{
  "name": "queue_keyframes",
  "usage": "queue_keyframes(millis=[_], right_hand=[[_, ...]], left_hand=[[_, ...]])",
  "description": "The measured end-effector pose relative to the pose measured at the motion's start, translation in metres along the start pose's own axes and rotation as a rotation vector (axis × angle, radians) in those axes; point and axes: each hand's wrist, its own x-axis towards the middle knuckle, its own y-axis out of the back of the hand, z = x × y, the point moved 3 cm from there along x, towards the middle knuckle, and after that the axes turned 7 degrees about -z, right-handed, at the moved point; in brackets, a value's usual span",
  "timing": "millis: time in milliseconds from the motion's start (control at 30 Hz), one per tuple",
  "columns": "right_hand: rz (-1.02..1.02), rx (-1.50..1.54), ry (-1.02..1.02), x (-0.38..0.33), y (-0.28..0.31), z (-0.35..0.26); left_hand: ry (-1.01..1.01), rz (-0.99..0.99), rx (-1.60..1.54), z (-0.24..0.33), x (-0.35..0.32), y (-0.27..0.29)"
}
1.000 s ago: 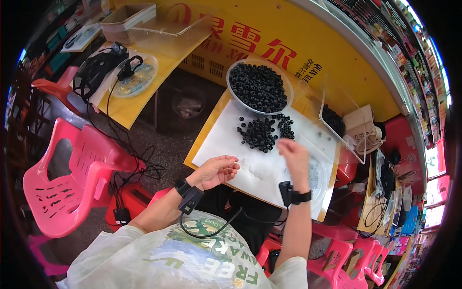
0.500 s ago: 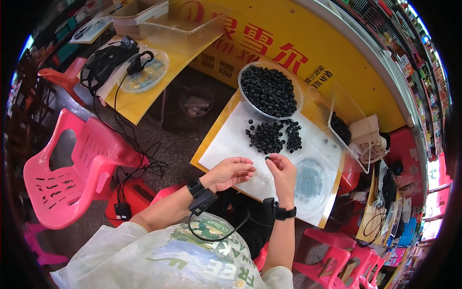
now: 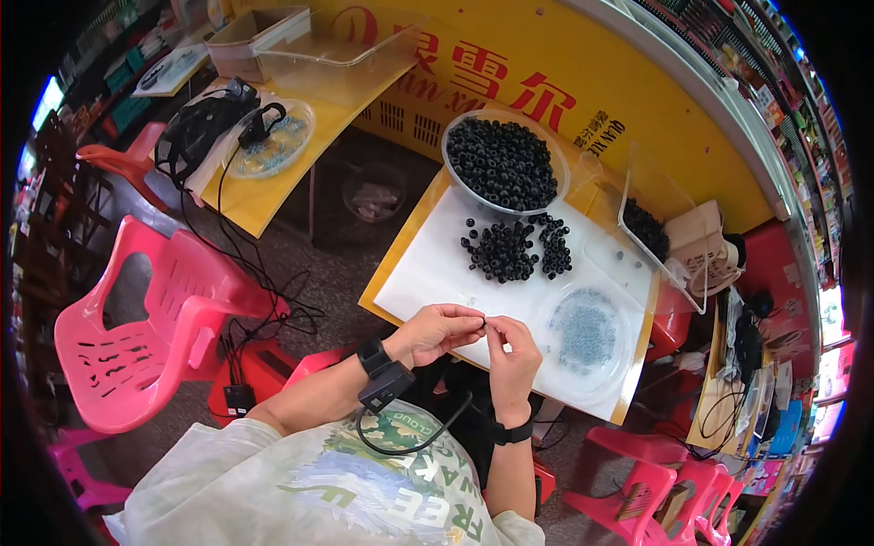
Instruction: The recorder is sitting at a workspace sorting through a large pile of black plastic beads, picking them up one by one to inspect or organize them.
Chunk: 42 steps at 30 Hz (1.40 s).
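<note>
My left hand (image 3: pixel 435 333) and my right hand (image 3: pixel 513 362) meet fingertip to fingertip over the near edge of a white-covered table (image 3: pixel 414 273). A small black bead (image 3: pixel 485 322) sits in the pinch of my right hand. Left thumb and forefinger press together against it; whatever else they hold is too small to make out. Beyond my hands lies a loose pile of black beads (image 3: pixel 501 255). Behind it stands a clear round tub (image 3: pixel 564 173) heaped with more black beads (image 3: pixel 503 164). To the right of my hands is a shallow clear dish (image 3: pixel 622 369) with many small bluish pieces (image 3: pixel 584 329).
A clear bin (image 3: pixel 689 246) with black beads stands at the table's right end. On the left are a pink chair (image 3: pixel 114 341), hanging black cables (image 3: pixel 259 264) and a yellow side table (image 3: pixel 246 214). Pink stools (image 3: pixel 619 496) are at lower right. A yellow panel (image 3: pixel 592 55) closes the back.
My right hand has come down and left with the black bead, and its fingertips now meet those of my left hand. The left fingers have closed into a pinch.
</note>
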Motion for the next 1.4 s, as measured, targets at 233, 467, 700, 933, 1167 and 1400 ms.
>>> queue_keyframes(millis=[233, 467, 700, 933, 1167, 1400], right_hand=[[-0.032, 0.264, -0.313, -0.013, -0.002, 0.024], [-0.037, 0.444, -0.438, -0.012, -0.001, 0.037], [-0.093, 0.521, -0.436, -0.01, -0.005, 0.04], [-0.139, 0.423, -0.464, -0.011, 0.0, 0.042], [-0.136, 0.408, -0.51, -0.012, 0.005, 0.038], [-0.113, -0.139, -0.19, 0.003, -0.006, 0.047]], left_hand=[[-0.024, 0.022, 0.069, -0.011, 0.001, 0.006], [-0.109, 0.122, 0.242, 0.002, 0.002, -0.005], [-0.094, 0.068, 0.304, 0.0, 0.003, -0.004], [-0.074, 0.056, 0.369, -0.001, 0.002, 0.001], [-0.123, 0.083, 0.361, 0.011, -0.005, 0.011], [-0.174, 0.023, -0.041, 0.044, -0.014, 0.029]])
